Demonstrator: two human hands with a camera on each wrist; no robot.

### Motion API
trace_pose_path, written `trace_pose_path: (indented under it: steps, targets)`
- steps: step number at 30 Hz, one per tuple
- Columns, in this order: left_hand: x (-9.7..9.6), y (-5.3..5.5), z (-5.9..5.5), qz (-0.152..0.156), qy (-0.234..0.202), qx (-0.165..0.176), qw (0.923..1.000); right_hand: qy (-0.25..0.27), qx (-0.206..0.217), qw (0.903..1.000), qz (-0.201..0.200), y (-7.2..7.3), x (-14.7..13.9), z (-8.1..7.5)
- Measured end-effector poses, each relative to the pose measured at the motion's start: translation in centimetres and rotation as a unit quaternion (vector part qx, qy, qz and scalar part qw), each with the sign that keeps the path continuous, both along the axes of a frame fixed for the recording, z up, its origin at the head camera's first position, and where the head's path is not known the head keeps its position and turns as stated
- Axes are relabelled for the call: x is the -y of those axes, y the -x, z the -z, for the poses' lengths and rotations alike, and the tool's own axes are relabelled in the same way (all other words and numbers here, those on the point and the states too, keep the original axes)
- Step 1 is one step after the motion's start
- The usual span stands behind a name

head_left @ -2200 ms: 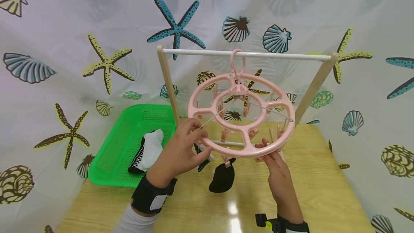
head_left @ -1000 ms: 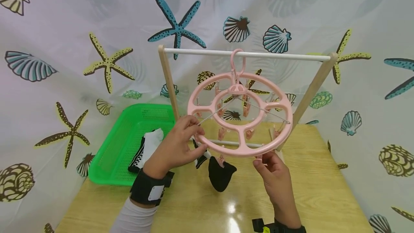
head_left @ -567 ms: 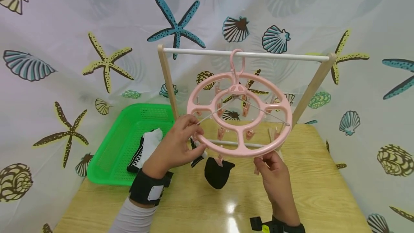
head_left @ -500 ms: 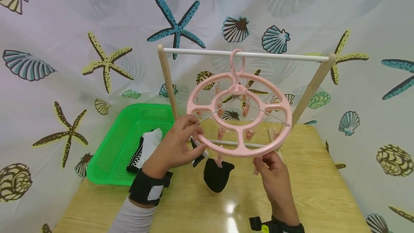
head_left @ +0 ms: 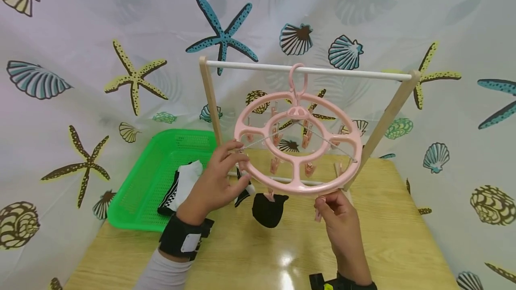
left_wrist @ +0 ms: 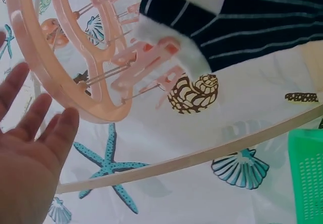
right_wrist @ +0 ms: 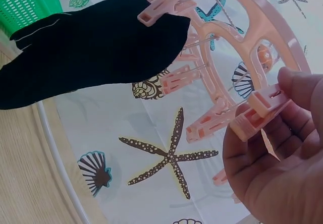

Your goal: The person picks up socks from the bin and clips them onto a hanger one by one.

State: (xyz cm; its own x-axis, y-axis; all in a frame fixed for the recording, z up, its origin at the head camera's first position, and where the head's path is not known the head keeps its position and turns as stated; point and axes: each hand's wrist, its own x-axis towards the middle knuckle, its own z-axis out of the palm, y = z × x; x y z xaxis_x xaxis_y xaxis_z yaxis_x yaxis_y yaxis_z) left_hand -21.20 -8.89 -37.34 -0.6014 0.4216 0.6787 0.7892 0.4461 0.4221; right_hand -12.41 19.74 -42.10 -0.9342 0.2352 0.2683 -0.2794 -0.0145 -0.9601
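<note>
A round pink clip hanger [head_left: 296,171] hangs by its hook, tilted toward me. My left hand [head_left: 213,182] is at its left rim; in the left wrist view those fingers are spread beside the rim, holding nothing. At the front right, my right hand [head_left: 340,218] pinches a pink clothespin [right_wrist: 265,103] between thumb and fingers, and no cloth is in that clothespin. A black sock [head_left: 268,211] hangs from a front clip. Farther left, another clip holds a dark sock with white lines and a white part [left_wrist: 252,27], partly hidden behind my left hand in the head view.
The hanger's hook sits over the white bar [head_left: 354,74] of a wooden-legged rack. At left on the wooden table [head_left: 403,236] stands a green basket [head_left: 121,200] with white and black socks [head_left: 188,180] inside. A patterned curtain [head_left: 169,26] covers the back.
My right hand has gone from touching the rim to pinching the clothespin beneath it. My left fingers have loosened and shifted slightly left. The hanger has turned a little, and the black sock has swung.
</note>
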Motion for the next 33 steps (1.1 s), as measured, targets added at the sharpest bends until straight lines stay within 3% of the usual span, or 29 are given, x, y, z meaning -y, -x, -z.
trace_pose_path:
  steps: [4,7,11,13,16,20,22,24,27,29,31,33]
  targets:
    - [1.4,0.4,0.6,-0.063,-0.055,0.053,0.9951,-0.002,0.010,0.9999,0.002,-0.1,0.2,-0.1]
    - [3.2,1.4,1.2,-0.105,-0.083,0.155,0.9787,0.000,0.007,1.0000,0.000,0.0,0.3,-0.1]
    - [6.3,3.8,2.6,-0.161,-0.091,0.304,0.9346,0.002,0.003,1.0000,-0.001,0.0,0.3,0.0]
    - [7.9,5.1,3.3,-0.181,-0.080,0.357,0.9128,0.003,0.005,1.0000,0.000,-0.1,0.3,0.1]
    - [10.0,6.7,4.1,-0.189,-0.049,0.417,0.8879,0.004,0.007,1.0000,0.000,-0.1,0.4,0.3]
    - [12.0,8.5,5.4,-0.191,-0.005,0.471,0.8612,0.008,0.001,0.9999,-0.008,-0.1,0.5,0.5]
    - [12.8,9.4,6.4,-0.192,0.007,0.502,0.8433,0.009,-0.002,0.9999,-0.012,-0.1,0.5,0.5]
    - [13.4,10.1,7.6,-0.197,0.014,0.539,0.8189,0.007,-0.001,0.9999,-0.012,-0.2,0.5,0.5]
    - [14.0,11.2,9.6,-0.203,0.000,0.600,0.7739,0.003,0.004,0.9999,-0.012,-0.2,0.4,0.4]
    - [14.3,11.7,10.6,-0.213,-0.007,0.625,0.7511,0.003,0.007,0.9999,-0.012,-0.2,0.3,0.4]
    - [14.3,12.0,11.4,-0.226,-0.013,0.639,0.7354,0.004,0.008,0.9999,-0.012,-0.2,0.3,0.4]
    - [14.3,12.1,12.0,-0.235,-0.005,0.638,0.7328,0.005,0.008,0.9999,-0.010,-0.2,0.2,0.3]
